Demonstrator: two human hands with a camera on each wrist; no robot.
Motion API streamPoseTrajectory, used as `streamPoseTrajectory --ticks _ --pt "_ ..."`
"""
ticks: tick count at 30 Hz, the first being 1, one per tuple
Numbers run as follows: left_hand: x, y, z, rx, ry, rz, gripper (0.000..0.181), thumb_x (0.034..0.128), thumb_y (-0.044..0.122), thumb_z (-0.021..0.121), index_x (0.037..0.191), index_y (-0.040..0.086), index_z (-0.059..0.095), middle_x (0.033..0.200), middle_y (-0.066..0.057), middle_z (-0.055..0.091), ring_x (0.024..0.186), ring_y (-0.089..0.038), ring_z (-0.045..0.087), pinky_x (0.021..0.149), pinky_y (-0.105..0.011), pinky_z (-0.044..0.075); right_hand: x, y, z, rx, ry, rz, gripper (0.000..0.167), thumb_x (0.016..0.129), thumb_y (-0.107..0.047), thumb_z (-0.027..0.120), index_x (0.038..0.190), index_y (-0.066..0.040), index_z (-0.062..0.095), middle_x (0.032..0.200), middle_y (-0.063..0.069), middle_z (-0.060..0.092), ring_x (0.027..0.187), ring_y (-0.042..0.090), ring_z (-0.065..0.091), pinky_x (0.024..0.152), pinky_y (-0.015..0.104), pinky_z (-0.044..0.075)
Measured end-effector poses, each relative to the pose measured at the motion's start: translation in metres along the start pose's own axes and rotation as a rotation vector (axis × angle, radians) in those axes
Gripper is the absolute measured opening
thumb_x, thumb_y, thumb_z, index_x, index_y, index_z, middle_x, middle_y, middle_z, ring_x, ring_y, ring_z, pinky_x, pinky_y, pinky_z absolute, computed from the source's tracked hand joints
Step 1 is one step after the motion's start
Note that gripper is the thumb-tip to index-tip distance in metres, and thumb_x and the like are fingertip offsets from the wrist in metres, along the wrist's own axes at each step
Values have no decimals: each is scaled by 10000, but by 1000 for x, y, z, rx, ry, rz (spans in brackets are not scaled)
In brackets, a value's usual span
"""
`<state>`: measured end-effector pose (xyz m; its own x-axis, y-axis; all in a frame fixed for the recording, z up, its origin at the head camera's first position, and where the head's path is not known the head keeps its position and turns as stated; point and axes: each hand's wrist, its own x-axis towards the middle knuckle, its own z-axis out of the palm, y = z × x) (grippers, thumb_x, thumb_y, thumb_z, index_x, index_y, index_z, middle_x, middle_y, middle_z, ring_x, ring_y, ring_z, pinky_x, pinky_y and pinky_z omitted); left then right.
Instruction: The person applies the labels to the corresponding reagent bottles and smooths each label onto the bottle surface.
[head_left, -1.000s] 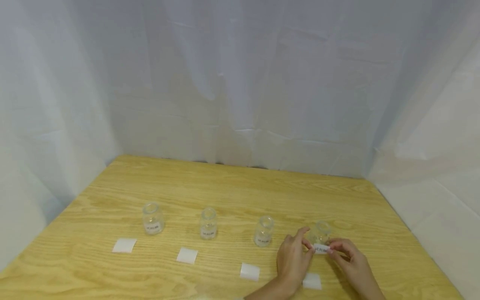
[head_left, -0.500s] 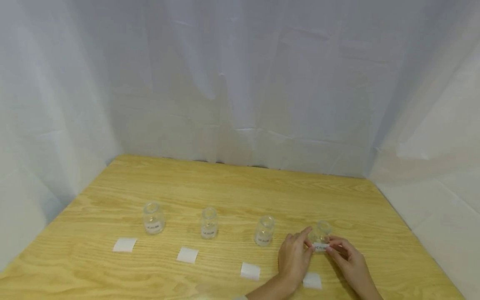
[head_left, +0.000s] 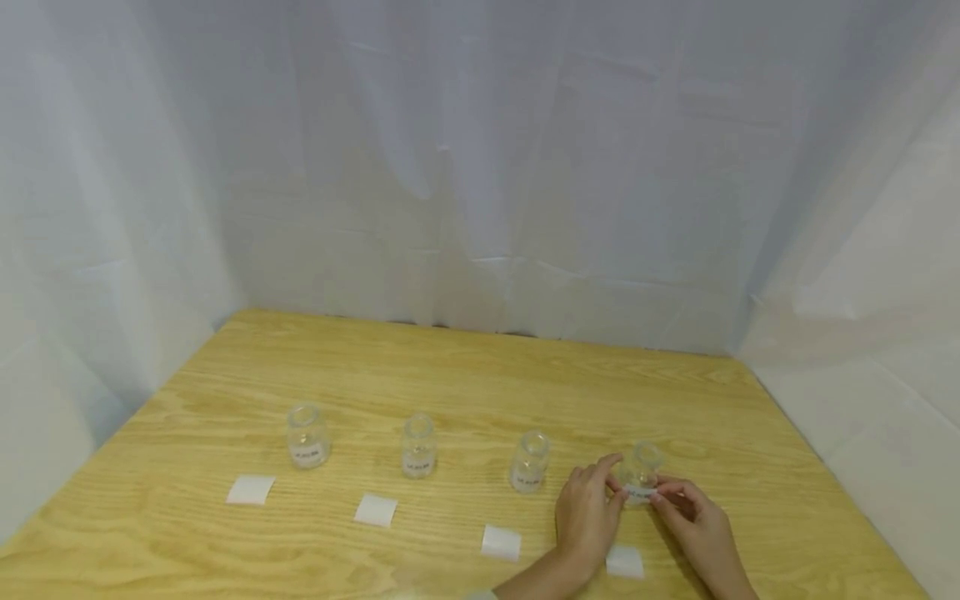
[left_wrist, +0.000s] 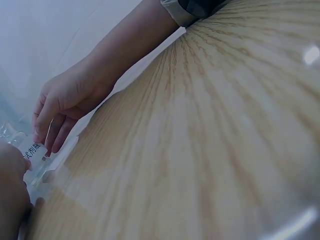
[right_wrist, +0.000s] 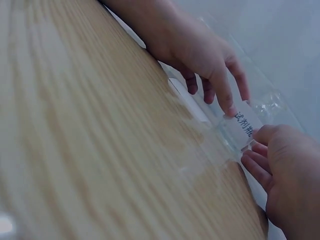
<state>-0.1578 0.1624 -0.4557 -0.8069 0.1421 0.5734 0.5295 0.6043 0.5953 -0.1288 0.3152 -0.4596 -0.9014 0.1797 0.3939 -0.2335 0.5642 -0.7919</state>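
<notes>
A small white label (head_left: 640,494) with dark handwriting lies across the front of the rightmost clear glass bottle (head_left: 647,460). My left hand (head_left: 591,512) pinches the label's left end, its index finger reaching along the bottle's side. At the other end, my right hand (head_left: 701,525) holds the label between thumb and fingers. In the right wrist view, the written face of the label (right_wrist: 247,120) shows between both thumbs. The left wrist view catches only part of the label (left_wrist: 34,151) at its edge. The bottle stands upright on the table.
To the left stand three more glass bottles, one (head_left: 529,462), another (head_left: 418,446) and the farthest (head_left: 307,437), each bearing a written label. Several white paper squares lie in front, including one (head_left: 625,562) between my forearms. White sheeting (head_left: 480,167) encloses the wooden table (head_left: 480,375).
Both hands have brought the label slightly up and back, from just in front of the bottle onto its lower front. The other bottles and paper squares have stayed put.
</notes>
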Motion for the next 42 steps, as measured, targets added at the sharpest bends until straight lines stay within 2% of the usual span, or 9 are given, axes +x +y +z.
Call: streamPoseTrajectory --ticks 5,12,17,22,28,33,35,38,42 --pt "0 0 1 -27 -2 -13 445 704 135 792 1113 166 619 787 139 632 679 3 487 688 -164 454 -1 -3 2 -4 11 34 89 870 -88 641 861 -3 616 1072 176 615 885 12 584 720 118 466" --pt "1 0 1 -53 -24 -36 420 716 149 785 1101 167 620 787 139 634 686 7 486 607 -118 406 -1 -5 2 -3 23 100 128 866 -123 654 839 -2 626 1068 163 619 915 93 603 729 107 455" --pt "1 -1 2 -43 -1 -25 412 702 152 795 1079 176 628 780 153 629 686 7 482 602 -115 397 0 -4 1 12 19 128 141 861 -129 660 845 9 633 1060 176 617 898 -5 570 740 102 450" --pt "0 -1 3 -11 31 -3 416 679 157 811 1056 186 639 774 151 622 666 4 470 561 -100 370 1 -2 1 101 14 137 164 851 -71 659 898 63 578 1035 177 613 883 -51 555 747 126 463" --pt "0 -2 3 -9 20 -7 419 683 174 810 1063 193 635 797 113 580 707 -10 480 575 -101 378 1 1 1 201 7 85 222 831 51 636 1013 108 523 940 -35 636 844 -14 586 712 162 492" --pt "0 0 0 -67 -20 -53 422 702 165 797 1086 181 625 827 102 580 739 -13 484 583 -107 392 -1 3 2 186 -31 57 233 847 33 624 1049 92 523 961 -123 594 863 -18 575 704 171 497" --pt "0 1 -2 -106 -45 -94 437 709 158 792 1107 162 610 856 94 575 760 -22 491 593 -123 407 -1 3 1 184 -46 61 255 853 22 623 1076 88 518 997 -82 593 882 -17 570 710 175 497" --pt "2 2 -5 -186 -86 -143 482 724 133 781 1158 131 572 946 71 568 823 -54 521 647 -161 445 0 0 0 182 -71 43 321 856 23 617 1142 97 491 1093 87 578 918 -24 552 734 169 485" --pt "8 0 -7 -316 -139 -137 539 740 61 755 1232 125 543 1106 21 555 887 -92 540 714 -172 462 2 -2 -1 140 -118 -6 434 853 5 626 1239 82 444 1208 259 490 969 -44 507 773 156 457"
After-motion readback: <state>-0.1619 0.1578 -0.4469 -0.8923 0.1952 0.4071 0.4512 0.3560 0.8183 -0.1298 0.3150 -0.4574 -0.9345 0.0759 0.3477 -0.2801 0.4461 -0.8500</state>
